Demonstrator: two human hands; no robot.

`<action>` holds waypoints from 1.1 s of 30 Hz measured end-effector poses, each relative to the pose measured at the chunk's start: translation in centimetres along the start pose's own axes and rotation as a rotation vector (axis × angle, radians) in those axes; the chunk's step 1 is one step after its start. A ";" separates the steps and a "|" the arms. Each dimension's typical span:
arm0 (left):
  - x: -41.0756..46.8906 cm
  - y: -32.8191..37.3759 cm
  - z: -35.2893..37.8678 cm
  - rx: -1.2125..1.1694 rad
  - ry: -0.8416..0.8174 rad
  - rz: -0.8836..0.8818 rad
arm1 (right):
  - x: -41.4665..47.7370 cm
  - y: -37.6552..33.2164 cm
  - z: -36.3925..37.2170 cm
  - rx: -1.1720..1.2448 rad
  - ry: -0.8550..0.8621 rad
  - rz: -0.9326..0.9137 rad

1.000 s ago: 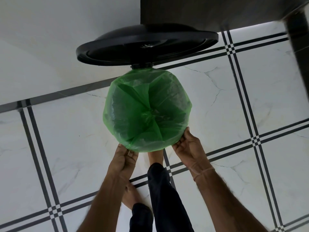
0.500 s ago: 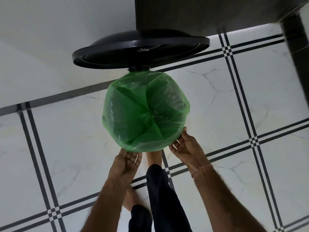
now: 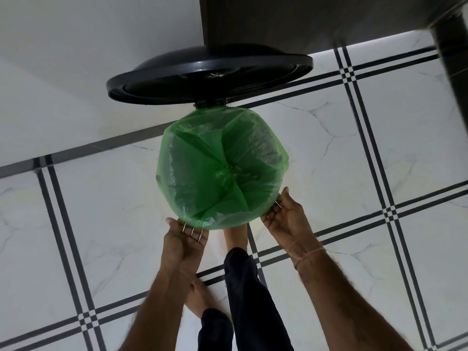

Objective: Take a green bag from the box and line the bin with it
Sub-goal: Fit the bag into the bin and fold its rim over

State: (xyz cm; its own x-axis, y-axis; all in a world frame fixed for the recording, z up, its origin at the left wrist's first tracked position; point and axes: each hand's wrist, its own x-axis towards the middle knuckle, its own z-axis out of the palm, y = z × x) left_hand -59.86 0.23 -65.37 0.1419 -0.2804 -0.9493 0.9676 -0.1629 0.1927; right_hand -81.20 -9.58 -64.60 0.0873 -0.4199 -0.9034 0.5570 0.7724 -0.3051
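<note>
Head view, nearest first: dark trouser legs [image 3: 243, 287] and bare feet on the white marble-look tiled floor [image 3: 101, 236], one foot apparently pressed forward under the bin, likely on a pedal, though hidden. Just beyond, left hand [image 3: 184, 239] palm-up with fingers curled under the near-left rim, and right hand [image 3: 286, 219] likewise at the near-right rim, each grip closed lightly on the overhanging edge of the thin translucent green plastic bag [image 3: 220, 168]. Bag already spread inside the round bin, which is covered by it, base bunched at the centre, hem folded over the rim all round. Farther off, round black plastic lid [image 3: 207, 79] standing open on its hinge by the wall.

Risks: hem slipping back inside on release if the overhang is short; thin film tearing if tugged hard; lid dropping on hands if the foot lifts.
</note>
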 end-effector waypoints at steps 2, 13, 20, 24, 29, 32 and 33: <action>-0.3 0.4 0.6 0.044 0.031 0.000 | -0.4 -0.4 0.3 -0.079 0.033 -0.008; -2.2 3.2 2.8 0.265 0.095 0.118 | -1.7 -1.6 2.2 -0.247 0.126 -0.067; -1.1 5.1 3.4 0.247 0.105 0.087 | -1.1 -1.9 2.0 -0.226 0.121 -0.063; -0.4 6.2 4.0 0.298 0.096 0.038 | -0.8 -1.8 2.2 -0.271 0.167 -0.056; -0.1 6.6 3.9 0.290 0.080 0.014 | -2.3 -1.5 5.0 -0.872 0.343 -1.030; 0.0 6.6 4.3 0.263 0.078 0.024 | -2.8 0.8 10.8 -0.993 -0.106 -0.803; 0.1 6.5 4.3 0.255 0.078 0.022 | -1.8 1.7 12.4 -0.994 -0.171 -0.577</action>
State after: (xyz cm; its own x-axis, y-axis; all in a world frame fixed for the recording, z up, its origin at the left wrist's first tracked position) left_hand -54.49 -4.88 -63.14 0.1871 -0.2146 -0.9586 0.8818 -0.3934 0.2602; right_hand -70.21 -13.44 -59.72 0.1845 -0.8316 -0.5238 -0.3368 0.4472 -0.8286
